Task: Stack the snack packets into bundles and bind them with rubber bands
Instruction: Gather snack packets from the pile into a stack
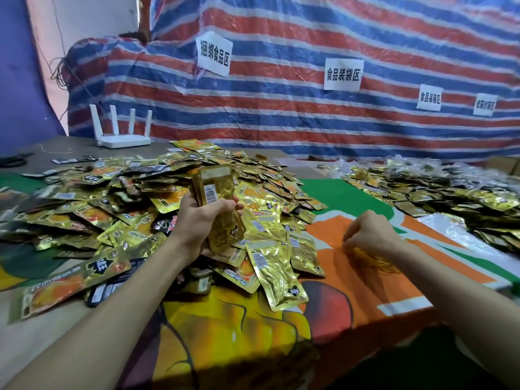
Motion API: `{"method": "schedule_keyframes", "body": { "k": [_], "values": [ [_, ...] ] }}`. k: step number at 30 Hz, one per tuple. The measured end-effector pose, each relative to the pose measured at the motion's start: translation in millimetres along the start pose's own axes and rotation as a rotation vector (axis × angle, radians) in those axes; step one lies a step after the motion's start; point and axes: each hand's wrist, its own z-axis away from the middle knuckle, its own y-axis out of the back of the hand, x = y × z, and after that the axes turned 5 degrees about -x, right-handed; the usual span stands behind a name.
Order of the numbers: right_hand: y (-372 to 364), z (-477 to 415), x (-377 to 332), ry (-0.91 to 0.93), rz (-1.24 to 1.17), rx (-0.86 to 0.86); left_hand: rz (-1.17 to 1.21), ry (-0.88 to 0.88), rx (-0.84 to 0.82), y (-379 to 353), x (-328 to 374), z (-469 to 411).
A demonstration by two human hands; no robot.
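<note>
While the left grip (202, 218) clasps a bundle (216, 190) upright at centre of the counter (365, 288), the right grip (368, 235), at three o'clock of it, curls into the rubber bands (377, 261); whether one is pinched cannot be told. Judged: foil bundle light, slippery, pliant; hold mid-stack, squeezing flat faces.
</note>
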Motion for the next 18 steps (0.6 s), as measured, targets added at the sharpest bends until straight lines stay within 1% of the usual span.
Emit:
{"method": "schedule_keyframes", "body": {
  "k": [5, 11, 15, 18],
  "values": [
    [11.5, -0.4, 4.0, -0.013, -0.098, 0.032, -0.018, 0.006, -0.016, 2.0, -0.5, -0.9],
    [17.3, -2.8, 9.6, -0.008, -0.107, -0.002, -0.009, 0.052, -0.034, -0.2, 0.5, 0.7],
    [20.6, -3.3, 7.7, -0.008, -0.151, 0.077, 0.037, 0.075, -0.042, -1.4, 1.5, 1.8],
    [23.3, -1.7, -2.9, 0.042, -0.225, 0.130, 0.098, 0.087, -0.059, -1.9, 3.3, 2.4]
  ]
}}
